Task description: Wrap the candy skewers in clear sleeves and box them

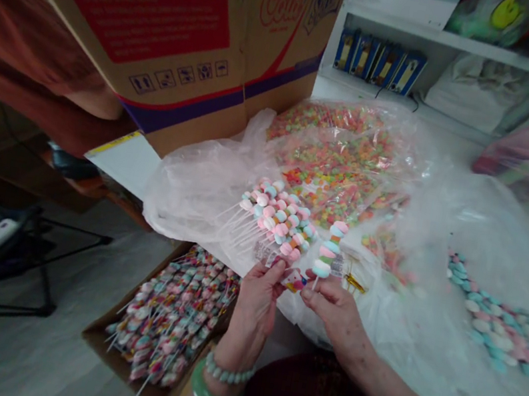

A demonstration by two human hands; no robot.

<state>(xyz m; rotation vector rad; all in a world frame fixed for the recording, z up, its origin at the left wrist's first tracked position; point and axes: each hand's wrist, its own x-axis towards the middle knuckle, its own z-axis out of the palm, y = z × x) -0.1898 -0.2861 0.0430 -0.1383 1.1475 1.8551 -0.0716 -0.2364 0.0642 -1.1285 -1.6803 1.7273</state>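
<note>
**Candy Stick (329, 248) in My Right Hand (334, 308), Printed Wrapper (293, 280) in My Left Hand (261, 295)**

My right fingers are closed in a pinch on the white stick just below its stack of pink, blue and white candies, which stands nearly upright above my fingertips. My left fingers are pinched shut on the small clear printed wrapper, just beside the right ones.

Beyond my left fingers lies a pile of unwrapped candy sticks (279, 217), their stems pointing left. Gold ties (355, 282) lie near my right fingers, on their right. Farther past both hands spreads a clear plastic bag (336, 159) of small orange, red and green candies, with a big cardboard carton (186, 29) to its left. Loose pastel candies (501, 325) lie well to the right of my fingers. Below and left of my left fingers, an open box (115, 362) holds many candy sticks.
</note>
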